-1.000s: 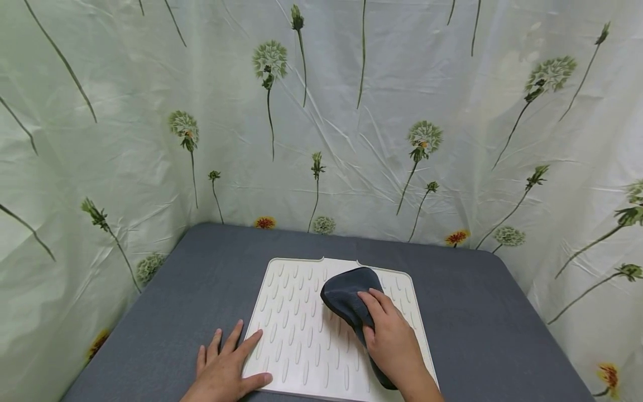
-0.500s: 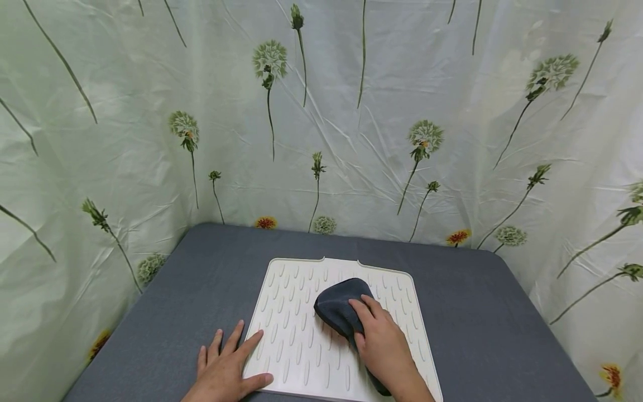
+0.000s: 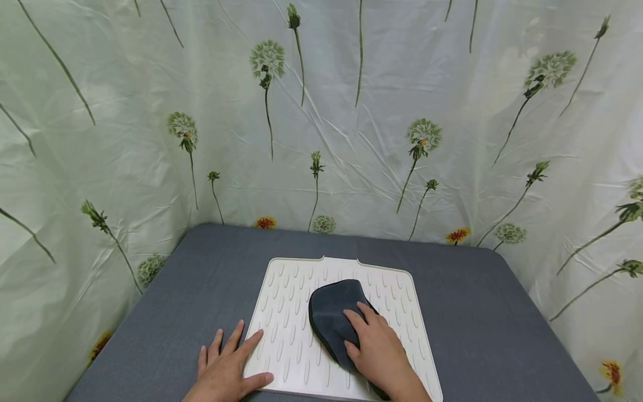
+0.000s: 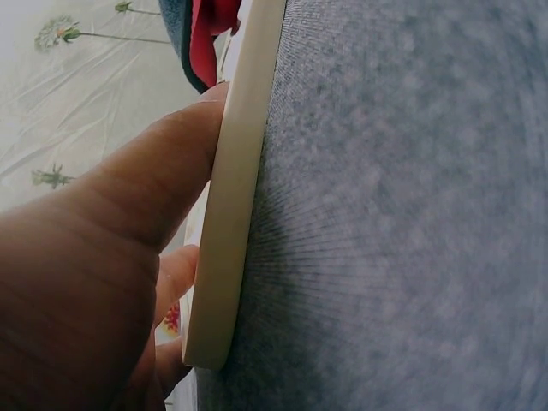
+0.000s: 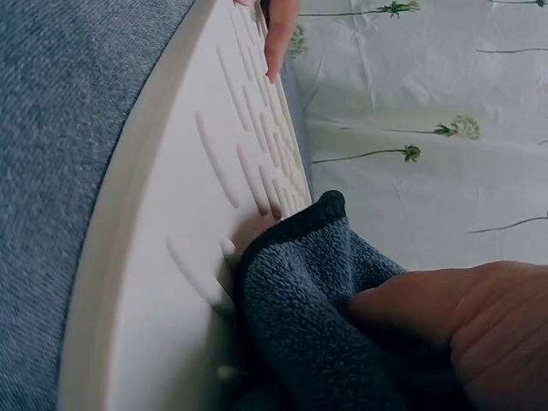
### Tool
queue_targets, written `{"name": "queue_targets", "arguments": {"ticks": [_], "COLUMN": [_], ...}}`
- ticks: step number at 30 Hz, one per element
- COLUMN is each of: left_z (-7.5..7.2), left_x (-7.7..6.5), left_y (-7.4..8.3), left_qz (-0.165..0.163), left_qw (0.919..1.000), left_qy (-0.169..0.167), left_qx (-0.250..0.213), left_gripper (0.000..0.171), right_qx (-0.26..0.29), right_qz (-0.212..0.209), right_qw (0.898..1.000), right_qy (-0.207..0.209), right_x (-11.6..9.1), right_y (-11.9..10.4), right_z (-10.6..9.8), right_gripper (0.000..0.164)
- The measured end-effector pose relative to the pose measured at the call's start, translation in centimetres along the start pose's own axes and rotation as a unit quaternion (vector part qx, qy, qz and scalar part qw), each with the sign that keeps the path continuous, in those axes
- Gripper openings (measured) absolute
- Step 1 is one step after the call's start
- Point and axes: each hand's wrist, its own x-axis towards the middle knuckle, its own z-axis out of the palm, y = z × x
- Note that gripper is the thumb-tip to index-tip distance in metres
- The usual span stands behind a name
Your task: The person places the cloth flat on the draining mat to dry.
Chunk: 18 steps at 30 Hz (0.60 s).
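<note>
A cream-white mat [image 3: 296, 357] with rows of raised oblong ribs and a low rim lies on the table. My left hand [image 3: 223, 371] rests at its near left corner with fingers spread. The thumb and index finger touch the mat, and the other fingers lie on the table. My right hand [image 3: 379, 349] holds a bunched dark blue cloth [image 3: 331, 310] against the ribs, right of the mat's middle. In the right wrist view the thumb digs into the fuzzy cloth [image 5: 300, 317], which has a black edging. Red shows under the cloth [image 4: 175, 34] in the left wrist view.
A grey-blue table covering [image 3: 477, 318] surrounds the mat on its visible sides. Behind and at both sides hangs a pale curtain [image 3: 351, 139] printed with dandelions, close to the table's edges.
My right hand has moved toward me and slightly left across the mat with the cloth. The cloth's far end now spreads wider and flatter. My left hand has stayed in place.
</note>
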Motion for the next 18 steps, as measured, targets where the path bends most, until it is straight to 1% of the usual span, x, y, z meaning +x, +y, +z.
{"name": "queue_targets", "arguments": {"ticks": [4, 8, 14, 18], "left_z": [0.0, 0.1, -0.2, -0.6], "left_x": [0.1, 0.2, 0.1, 0.1], "left_y": [0.0, 0.0, 0.1, 0.7], "left_qz": [-0.002, -0.005, -0.006, -0.011], "left_qw": [1.0000, 0.9999, 0.9999, 0.9998], "left_qy": [0.001, -0.001, -0.011, -0.014], "left_qx": [-0.002, -0.009, -0.009, -0.010], "left_gripper": [0.102, 0.104, 0.103, 0.101], "right_qx": [0.015, 0.025, 0.034, 0.036], "right_qz": [0.014, 0.038, 0.066, 0.086], "right_qw": [1.000, 0.999, 0.997, 0.996], "right_qy": [-0.012, -0.019, -0.002, 0.014], "right_x": [0.0, -0.2, -0.9, -1.3], "right_y": [0.1, 0.4, 1.2, 2.4], "right_z": [-0.7, -1.4, -3.0, -3.6], "right_gripper": [0.060, 0.062, 0.061, 0.058]}}
